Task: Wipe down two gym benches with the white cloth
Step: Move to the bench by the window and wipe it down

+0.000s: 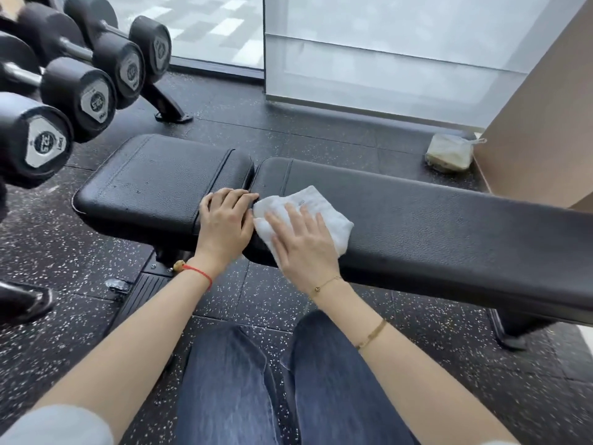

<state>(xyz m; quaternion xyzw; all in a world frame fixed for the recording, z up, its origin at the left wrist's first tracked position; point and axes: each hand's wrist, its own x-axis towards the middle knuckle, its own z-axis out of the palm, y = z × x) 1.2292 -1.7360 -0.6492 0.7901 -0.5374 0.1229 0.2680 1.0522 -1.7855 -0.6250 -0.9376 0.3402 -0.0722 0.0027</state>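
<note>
Speckled black rubber flooring (pixel 256 130) runs under everything I can see, with a rack of black hex-ended dumbbells (pixel 80 91) at the left and frosted glass panels (pixel 385 59) behind. Across the middle lies the black padded leather gym bench (pixel 449 220), its short seat pad on the left and its long back pad on the right, split by a narrow gap. I have my right hand (pixel 303 248) spread flat, fingers open, pressing the folded white cloth (pixel 308 203) onto the left end of the long pad, just beside that gap. My left hand (pixel 224 223) rests palm down and open on the near right corner of the seat pad, gripping nothing, its fingertips at the gap. A small pale bundle in a clear bag (pixel 449 152) sits on the floor beyond the bench, near a tan wall. No second bench is visible from this view, and I cannot tell which parts of this one are already wiped. I judge the job early or midway: the long pad stretches away to the right, and another bench remains.
</note>
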